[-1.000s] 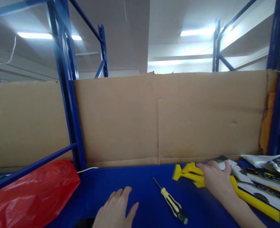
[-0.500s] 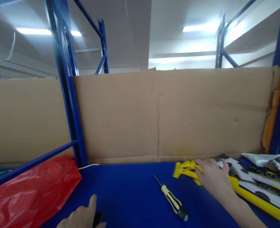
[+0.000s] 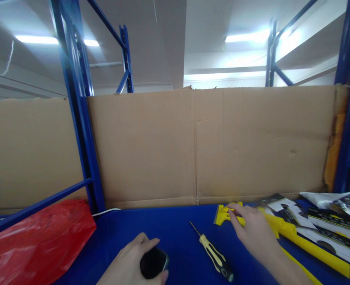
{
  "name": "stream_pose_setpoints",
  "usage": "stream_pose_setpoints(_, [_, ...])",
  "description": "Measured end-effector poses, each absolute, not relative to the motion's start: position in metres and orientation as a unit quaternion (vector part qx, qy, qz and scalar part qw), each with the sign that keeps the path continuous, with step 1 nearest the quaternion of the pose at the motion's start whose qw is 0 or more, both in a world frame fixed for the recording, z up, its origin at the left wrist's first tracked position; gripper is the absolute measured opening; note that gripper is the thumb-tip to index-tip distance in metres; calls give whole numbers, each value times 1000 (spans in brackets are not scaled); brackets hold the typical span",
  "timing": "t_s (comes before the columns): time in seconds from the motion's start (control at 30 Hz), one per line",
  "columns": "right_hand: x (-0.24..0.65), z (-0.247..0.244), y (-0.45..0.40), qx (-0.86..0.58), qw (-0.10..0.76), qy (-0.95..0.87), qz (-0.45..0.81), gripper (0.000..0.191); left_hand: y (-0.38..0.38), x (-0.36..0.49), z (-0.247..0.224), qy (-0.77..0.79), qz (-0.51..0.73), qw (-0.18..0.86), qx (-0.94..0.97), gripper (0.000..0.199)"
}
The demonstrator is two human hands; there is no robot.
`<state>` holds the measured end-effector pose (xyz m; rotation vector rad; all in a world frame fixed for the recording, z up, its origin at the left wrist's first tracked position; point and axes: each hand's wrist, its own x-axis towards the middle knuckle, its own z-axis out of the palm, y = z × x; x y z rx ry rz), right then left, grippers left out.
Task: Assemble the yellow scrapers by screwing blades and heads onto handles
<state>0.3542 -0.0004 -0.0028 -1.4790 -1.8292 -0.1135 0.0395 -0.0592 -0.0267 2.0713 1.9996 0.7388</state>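
Observation:
My left hand [image 3: 133,261] is wrapped round a black rounded object [image 3: 153,263] at the bottom of the view, left of centre. My right hand [image 3: 249,227] has its fingers closed on the yellow tool [image 3: 221,215] with a flat, wide head, near the back of the blue surface. A longer yellow tool [image 3: 317,249] lies beside that hand, partly behind it. Between my two hands rests a screwdriver [image 3: 213,253] with a cream and black handle, its tip pointing to the back left.
A red plastic bag [image 3: 41,241] lies at the left. Packaged items [image 3: 335,229] in black, white and yellow are at the right. A cardboard panel [image 3: 163,146] stands along the back of the blue surface [image 3: 118,225], between blue rack posts [image 3: 88,154].
My left hand has moved right and up with the black object, which now shows more. My right hand has shifted left toward the yellow tool's head, and the two yellow tools now look more separate.

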Motion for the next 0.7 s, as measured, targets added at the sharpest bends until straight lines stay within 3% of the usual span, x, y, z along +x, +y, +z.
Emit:
stream_pose_setpoints(0.1, [333, -8, -14, -525, 435, -716, 148, 32, -57, 82, 5, 637, 316, 143, 688, 57])
stream_pose_setpoints(0.23, [309, -10, -37, -446, 410, -655, 451, 49, -46, 126, 20, 604, 409, 255, 634, 54])
stream_pose_setpoints(0.37, [301, -11, -47, -343, 367, -540, 675, 61, -35, 153, 14, 558, 500, 379, 543, 55])
stream_pose_setpoints(0.47, [302, -22, -43, -335, 326, -444, 765, 63, -31, 165, 12, 544, 533, 404, 507, 56])
stream_pose_setpoints(0.7, [308, -32, -36, -290, 345, -419, 788, 53, -29, 167, 7, 546, 547, 415, 481, 61])
